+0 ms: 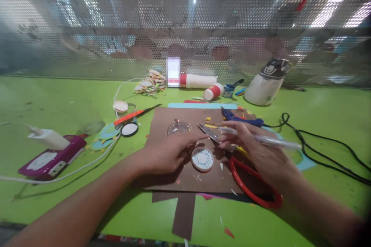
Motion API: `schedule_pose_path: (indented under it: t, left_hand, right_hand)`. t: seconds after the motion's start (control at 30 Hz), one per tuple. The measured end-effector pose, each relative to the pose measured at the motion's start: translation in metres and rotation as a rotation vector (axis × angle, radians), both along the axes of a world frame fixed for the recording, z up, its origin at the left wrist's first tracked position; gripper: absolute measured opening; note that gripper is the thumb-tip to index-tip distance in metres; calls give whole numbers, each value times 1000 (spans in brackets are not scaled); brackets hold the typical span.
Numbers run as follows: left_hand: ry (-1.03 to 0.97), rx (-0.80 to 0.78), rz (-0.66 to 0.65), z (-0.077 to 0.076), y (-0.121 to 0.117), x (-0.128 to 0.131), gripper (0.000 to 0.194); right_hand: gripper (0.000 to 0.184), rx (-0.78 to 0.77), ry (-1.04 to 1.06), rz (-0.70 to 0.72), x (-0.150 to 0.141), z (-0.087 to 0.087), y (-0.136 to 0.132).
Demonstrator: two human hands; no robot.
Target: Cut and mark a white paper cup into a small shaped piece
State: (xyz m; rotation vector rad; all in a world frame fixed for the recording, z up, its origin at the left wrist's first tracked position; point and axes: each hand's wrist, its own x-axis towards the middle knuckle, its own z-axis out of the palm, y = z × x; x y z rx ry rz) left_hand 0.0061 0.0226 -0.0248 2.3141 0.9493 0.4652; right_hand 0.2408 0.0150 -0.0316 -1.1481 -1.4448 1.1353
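My left hand (171, 153) rests over the brown sheet (162, 117), its index finger stretched toward the scissor blades and the other fingers curled and partly hidden. Just beside its fingers lies a round white disc (202, 159) with a blue pattern. In my right hand (246, 141) is a slim, clear-barrelled pen-like tool (278, 142) with a yellowish tip pointing left. Below that hand is a pair of scissors (252, 191) with red loop handles, blades toward my left index finger. Whether my right fingers also grip the scissors is hidden.
Behind are a blue glue gun (243, 117) with a black cord, a paper cup (213, 92), an ink jar (228, 91) and a white-and-black jug (265, 83). A purple power strip (53, 156), white cable and orange craft knife (129, 117) lie left. Paper scraps are scattered about.
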Motion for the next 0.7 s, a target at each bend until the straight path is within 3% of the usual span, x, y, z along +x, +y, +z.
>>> schedule_pose_path:
  t: [0.17,0.23,0.33,0.53,0.7]
  left_hand:
    - [-157,142,287,6,21,-20,34]
    - [-208,211,460,13,36,-39,33]
    - [-69,303,768,20,57,-71,37]
    - [235,263,933,-2,83,-108,42]
    - [469,253,940,-13,86,-120,34]
  right_hand:
    - [20,399,-599,199,2,-4,-3]
    - [27,510,-678,322,1,-7,-4]
    - [37,591,-737,434,-4,-11,-4]
    - [20,694,-892,412,-19,-20,-1]
    - [37,692,-1022,241,-27,-22,-7]
